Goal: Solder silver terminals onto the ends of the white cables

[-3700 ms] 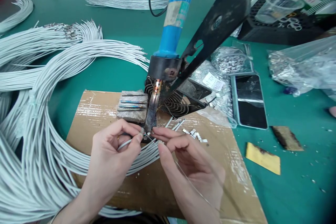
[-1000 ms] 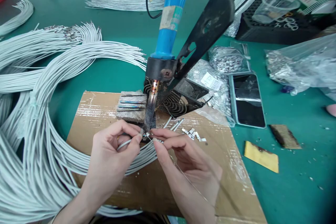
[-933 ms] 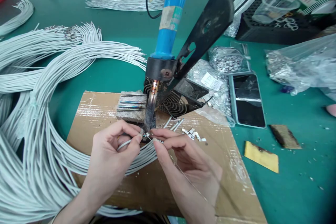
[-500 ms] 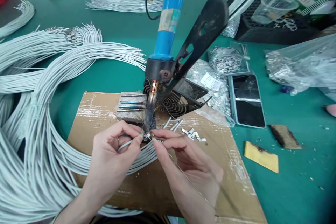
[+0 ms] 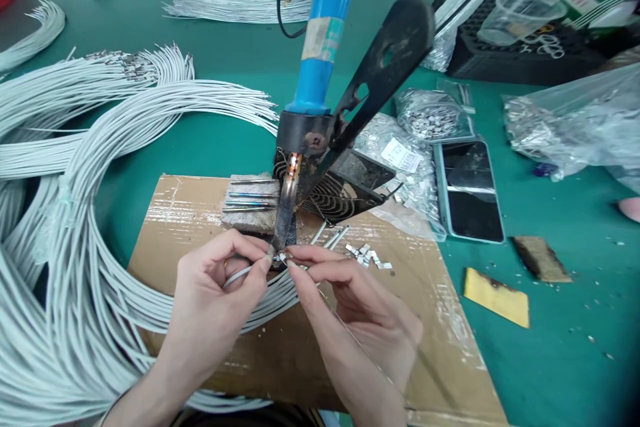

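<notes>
The green table (image 5: 550, 347) carries a cardboard sheet (image 5: 280, 353) at six o'clock, white wire bundles (image 5: 100, 147) at nine, a phone (image 5: 467, 190) at three.

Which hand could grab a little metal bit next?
Probably the right hand, though it pinches solder: the bits lie just beyond it, while the left hand sits across the iron tip, pinching a wire.

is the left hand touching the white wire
Touching: the head view shows the left hand pinching the white wire between thumb and forefinger.
</notes>
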`<act>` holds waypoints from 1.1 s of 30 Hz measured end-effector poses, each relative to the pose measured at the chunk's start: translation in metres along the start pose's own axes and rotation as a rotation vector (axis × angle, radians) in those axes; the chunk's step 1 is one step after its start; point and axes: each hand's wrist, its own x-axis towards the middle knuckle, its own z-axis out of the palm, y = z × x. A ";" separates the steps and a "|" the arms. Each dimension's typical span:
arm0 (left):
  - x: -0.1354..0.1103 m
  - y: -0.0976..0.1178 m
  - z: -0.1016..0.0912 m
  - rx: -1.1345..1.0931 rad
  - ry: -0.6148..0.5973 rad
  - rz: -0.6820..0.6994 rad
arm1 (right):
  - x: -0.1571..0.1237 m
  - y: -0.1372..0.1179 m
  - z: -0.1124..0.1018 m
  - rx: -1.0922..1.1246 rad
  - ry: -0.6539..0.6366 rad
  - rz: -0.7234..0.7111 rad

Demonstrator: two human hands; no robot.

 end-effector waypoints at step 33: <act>-0.025 -0.003 -0.001 0.080 0.014 -0.182 | -0.007 0.019 -0.044 0.180 0.068 0.239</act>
